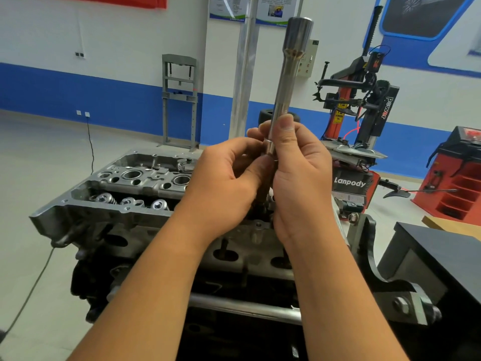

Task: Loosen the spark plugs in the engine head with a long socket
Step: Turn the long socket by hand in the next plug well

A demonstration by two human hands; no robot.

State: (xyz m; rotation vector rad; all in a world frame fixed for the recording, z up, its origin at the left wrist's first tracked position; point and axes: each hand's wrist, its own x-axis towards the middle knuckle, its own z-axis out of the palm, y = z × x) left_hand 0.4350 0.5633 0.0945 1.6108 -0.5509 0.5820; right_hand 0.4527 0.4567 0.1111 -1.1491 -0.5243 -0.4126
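Readying the long socket above the engine head [135, 178].
Beneath the fingers sits the head; both hands, left hand [229, 175] and right hand [299, 168], grasp the upright long socket [286, 82] by its lower end. Next it likely needs lowering into a plug well.

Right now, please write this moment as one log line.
both hands hold long socket upright | above engine head | not yet inserted
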